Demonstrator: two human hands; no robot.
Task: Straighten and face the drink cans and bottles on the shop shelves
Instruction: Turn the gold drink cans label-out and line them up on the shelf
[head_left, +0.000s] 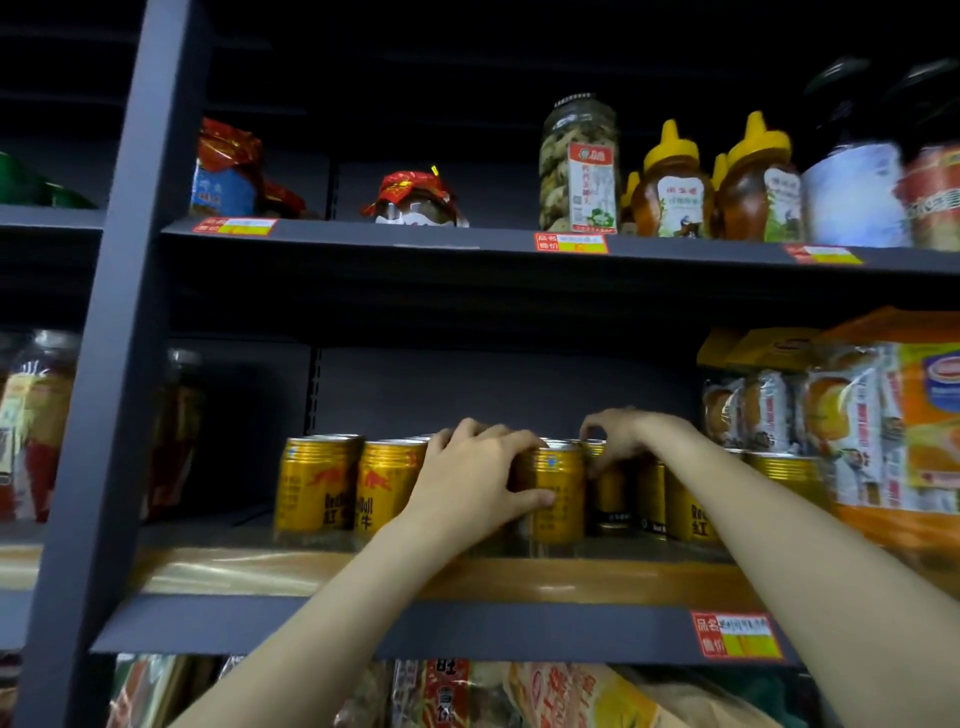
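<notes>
Several gold drink cans stand in a row on the middle shelf (363, 566). My left hand (478, 478) grips one gold can (563, 499) at the front, fingers over its top and thumb across its face. My right hand (623, 436) reaches behind it and curls its fingers round the top of another gold can (610, 493) further back. Two gold cans (317, 483) with a red bull print stand upright at the left, labels facing out. More gold cans (685, 509) show under my right forearm, partly hidden.
Boxed and bagged cakes (883, 426) crowd the right of this shelf. The shelf above holds a tall jar (579, 166), honey bottles (675, 187) and red packets (228, 171). A dark upright post (119, 338) bounds the left side. Snack bags (519, 696) lie below.
</notes>
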